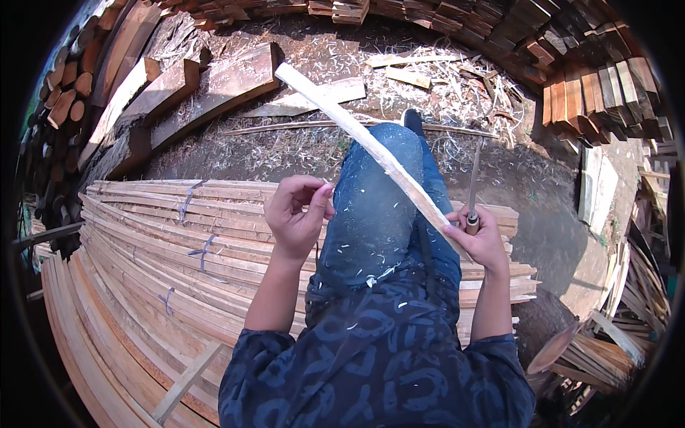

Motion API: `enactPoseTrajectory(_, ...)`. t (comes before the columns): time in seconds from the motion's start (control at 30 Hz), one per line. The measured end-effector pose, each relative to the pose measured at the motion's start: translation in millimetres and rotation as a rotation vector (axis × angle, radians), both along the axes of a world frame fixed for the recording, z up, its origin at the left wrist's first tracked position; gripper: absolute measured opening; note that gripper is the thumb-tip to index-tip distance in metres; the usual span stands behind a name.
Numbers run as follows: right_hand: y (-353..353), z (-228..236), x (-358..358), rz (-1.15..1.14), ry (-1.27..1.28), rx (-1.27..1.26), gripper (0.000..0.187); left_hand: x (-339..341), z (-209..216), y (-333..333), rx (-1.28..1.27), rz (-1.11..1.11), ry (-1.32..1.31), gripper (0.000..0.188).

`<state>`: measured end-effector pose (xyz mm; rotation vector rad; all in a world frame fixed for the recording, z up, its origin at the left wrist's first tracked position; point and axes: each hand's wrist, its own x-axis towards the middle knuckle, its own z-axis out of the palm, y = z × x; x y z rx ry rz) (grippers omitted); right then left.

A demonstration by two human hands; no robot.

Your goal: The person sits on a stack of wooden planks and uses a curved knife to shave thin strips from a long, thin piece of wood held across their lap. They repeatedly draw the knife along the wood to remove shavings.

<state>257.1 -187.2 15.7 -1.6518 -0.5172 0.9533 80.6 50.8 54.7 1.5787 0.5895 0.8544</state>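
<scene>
My right hand (484,239) is closed round the wooden handle of a knife (474,178), whose narrow blade points away from me. The same hand also grips the near end of a long pale stripped stick (371,146), which slants across my thighs up to the far left. My left hand (298,214) is raised beside my left thigh, its thumb and forefinger pinched together. A tiny pale bit shows at those fingertips, too small to name. White shavings dot my jeans (371,207).
I sit on stacked long wooden strips (178,278), tied in bundles with purple cord (202,252). Thick planks (207,93) lie at the far left. Curly shavings (328,53) cover the ground ahead. Cut boards (599,96) are piled at the right, near a log (553,346).
</scene>
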Motion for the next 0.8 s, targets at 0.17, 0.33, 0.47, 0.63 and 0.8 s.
enactPoseTrajectory(0.17,-2,-2,1,0.098,-0.217,-0.14,0.011,-15,-5,41,0.556,0.032,0.258,0.009)
enactPoseTrajectory(0.33,-10,1,4,0.251,-0.433,-0.142,0.014,12,2,64,0.818,-0.181,0.2,0.023)
enactPoseTrajectory(0.47,-16,12,11,0.281,-0.472,-0.192,0.013,36,0,66,1.094,-0.471,0.47,0.029)
enactPoseTrajectory(0.63,-15,27,22,0.216,-0.642,-0.313,0.018,23,-21,71,0.971,-0.793,0.907,0.038)
enactPoseTrajectory(0.8,-12,27,15,-0.142,-0.803,-0.119,0.029,2,-36,61,0.733,-0.751,1.009,0.045)
